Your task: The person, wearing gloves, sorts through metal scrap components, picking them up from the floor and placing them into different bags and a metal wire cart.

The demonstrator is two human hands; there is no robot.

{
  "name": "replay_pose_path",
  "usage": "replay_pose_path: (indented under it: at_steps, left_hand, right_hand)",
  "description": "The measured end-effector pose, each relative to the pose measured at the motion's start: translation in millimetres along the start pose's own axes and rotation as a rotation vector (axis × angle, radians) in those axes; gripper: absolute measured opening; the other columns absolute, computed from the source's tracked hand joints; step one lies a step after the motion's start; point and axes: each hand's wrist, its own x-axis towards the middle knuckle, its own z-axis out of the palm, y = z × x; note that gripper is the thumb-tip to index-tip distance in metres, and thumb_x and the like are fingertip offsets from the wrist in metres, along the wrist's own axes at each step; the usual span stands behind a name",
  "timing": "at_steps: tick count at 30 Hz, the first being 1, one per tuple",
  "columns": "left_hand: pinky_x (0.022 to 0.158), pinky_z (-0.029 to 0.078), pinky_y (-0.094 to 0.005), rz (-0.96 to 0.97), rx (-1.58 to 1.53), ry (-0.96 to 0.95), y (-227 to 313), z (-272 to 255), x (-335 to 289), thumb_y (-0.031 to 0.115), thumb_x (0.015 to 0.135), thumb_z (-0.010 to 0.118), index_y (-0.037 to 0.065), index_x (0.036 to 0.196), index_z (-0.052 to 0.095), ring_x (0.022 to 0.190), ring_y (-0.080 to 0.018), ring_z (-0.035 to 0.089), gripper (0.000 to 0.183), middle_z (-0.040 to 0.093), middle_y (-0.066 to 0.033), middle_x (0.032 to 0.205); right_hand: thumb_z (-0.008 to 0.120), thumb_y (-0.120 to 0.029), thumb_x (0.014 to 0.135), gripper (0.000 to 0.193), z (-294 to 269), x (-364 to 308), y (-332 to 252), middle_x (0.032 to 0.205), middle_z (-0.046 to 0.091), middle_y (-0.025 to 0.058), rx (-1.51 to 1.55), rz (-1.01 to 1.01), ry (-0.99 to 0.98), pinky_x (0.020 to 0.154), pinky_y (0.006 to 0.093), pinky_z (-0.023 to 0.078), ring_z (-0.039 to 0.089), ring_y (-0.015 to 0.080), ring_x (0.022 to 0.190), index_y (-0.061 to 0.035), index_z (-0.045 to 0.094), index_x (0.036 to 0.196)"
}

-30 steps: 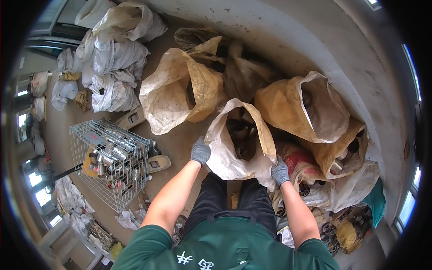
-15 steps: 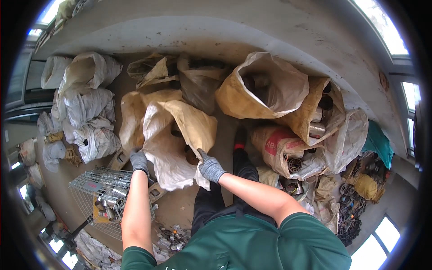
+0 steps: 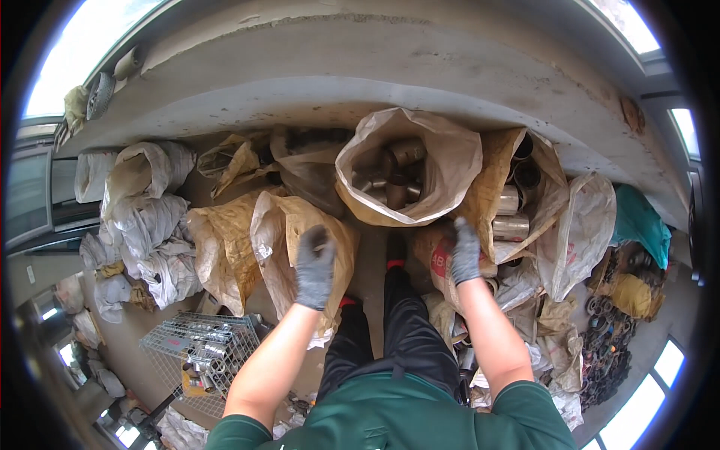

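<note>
My left hand (image 3: 316,268), in a grey glove, is raised over the right side of a tan and white woven sack (image 3: 271,232), its fingers apart and nothing in them. My right hand (image 3: 464,253), gloved alike, has its fingers stretched forward beside the lower right rim of a large open sack (image 3: 450,157). Whether it touches that rim I cannot tell. Inside the large sack lie several metal cylinders (image 3: 407,153), some shiny and some dark brown. Partly behind my right hand is a sack with red print (image 3: 433,259).
On the right, a tan sack (image 3: 480,169) holds shiny metal cylinders (image 3: 510,227). White sacks (image 3: 141,202) are piled at the left. A wire basket (image 3: 161,346) with metal parts stands near my left arm. The wall (image 3: 300,64) runs behind the sacks.
Both hands have let go of the tan and white sack's rim and moved rightward, the right one toward the large sack. My view has shifted, showing more inside the large sack.
</note>
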Motion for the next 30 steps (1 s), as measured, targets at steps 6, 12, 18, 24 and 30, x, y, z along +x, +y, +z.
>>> replay_pose_path:
  at_steps: [6, 12, 18, 24, 30]
  left_hand:
    - [0.091, 0.051, -0.0558, -1.073, -0.443, 0.007, 24, 164, 29, 0.046, 0.088, 0.070, 0.006, 0.138, 0.044, 0.114, -0.0432, 0.056, 0.069, 0.047, -0.0189, 0.138]
    - [0.060, 0.059, -0.0436, -1.072, -0.372, 0.049, -28, 148, 6, 0.010, 0.094, 0.053, 0.002, 0.115, 0.061, 0.080, -0.0332, 0.070, 0.023, 0.069, -0.0193, 0.096]
    - [0.040, 0.048, -0.0319, -0.870, -0.021, -0.094, -74, 93, -31, 0.006, 0.090, 0.051, -0.002, 0.108, 0.060, 0.056, -0.0249, 0.067, 0.022, 0.069, -0.0168, 0.079]
    - [0.080, 0.052, -0.0480, -0.238, 0.743, -0.221, -155, 6, -87, 0.007, 0.084, 0.055, -0.001, 0.114, 0.060, 0.092, -0.0443, 0.066, 0.032, 0.066, -0.0315, 0.093]
    - [0.089, 0.050, -0.0489, -0.077, 0.774, -0.405, -213, -29, -121, 0.011, 0.085, 0.054, -0.004, 0.120, 0.057, 0.102, -0.0466, 0.062, 0.037, 0.064, -0.0332, 0.105]
  right_hand:
    - [0.071, -0.052, 0.080, 0.083, 20, 143, -103, 0.129, 0.059, 0.0281, -0.873, -0.430, 0.131, 0.102, 0.0374, 0.043, 0.058, 0.0335, 0.120, 0.0092, 0.053, 0.132]
    - [0.073, -0.052, 0.075, 0.064, 38, 218, -103, 0.105, 0.071, 0.0238, -1.398, 0.068, -0.095, 0.091, 0.0410, 0.050, 0.067, 0.0376, 0.102, 0.0071, 0.071, 0.099]
    - [0.063, -0.021, 0.090, 0.022, -28, 197, -18, 0.082, 0.072, 0.0098, -0.880, 0.195, -0.195, 0.070, 0.0359, 0.053, 0.069, 0.0211, 0.079, -0.0082, 0.070, 0.108]
    - [0.075, -0.041, 0.078, 0.104, 62, 64, 42, 0.144, 0.042, 0.0347, -0.725, -0.140, -0.042, 0.111, 0.0394, 0.039, 0.041, 0.0383, 0.138, 0.0022, 0.019, 0.154]
    - [0.056, -0.018, 0.088, 0.034, -43, 70, 146, 0.110, 0.070, 0.0174, -1.505, -0.228, 0.184, 0.086, 0.0422, 0.052, 0.068, 0.0277, 0.101, -0.0053, 0.059, 0.119]
